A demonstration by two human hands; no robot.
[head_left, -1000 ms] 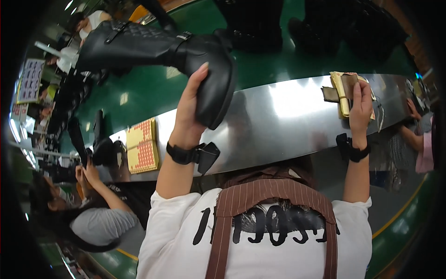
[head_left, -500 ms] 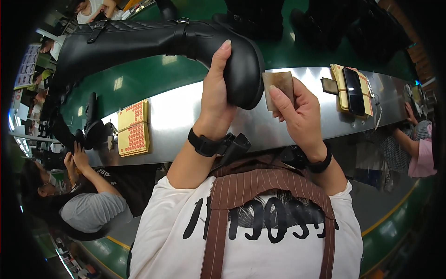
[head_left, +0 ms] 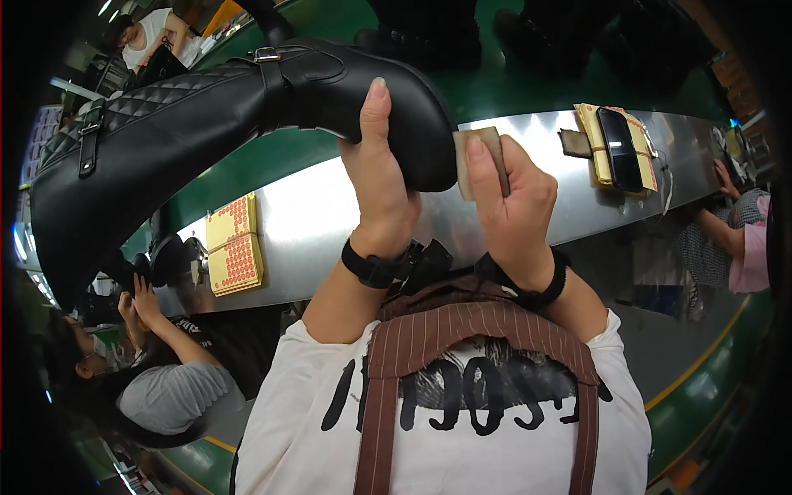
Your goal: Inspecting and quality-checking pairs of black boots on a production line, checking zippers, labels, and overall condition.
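A tall black boot (head_left: 186,111), with a quilted shaft and buckled straps, lies sideways in the air above the bench, toe to the right. My left hand (head_left: 378,169) grips its foot end, the thumb over the upper and the other fingers hidden beneath. Pinched between thumb and fingers of my right hand (head_left: 516,198) is a beige-grey flat block (head_left: 478,161), which looks like a sanding or eraser pad. Its left edge meets, or nearly meets, the boot's toe and sole edge.
A steel-edged bench (head_left: 305,206) crosses in front of me. A bundle of yellow cards (head_left: 233,247) lies left; at right are another bundle with a phone (head_left: 620,153) and a small brown pad (head_left: 575,143). More black boots (head_left: 421,37) stand beyond. Co-workers (head_left: 177,371) sit on both sides.
The boot has shifted left and swung so its shaft hangs lower and nearer. My right hand has moved slightly left with the block, keeping it at the toe.
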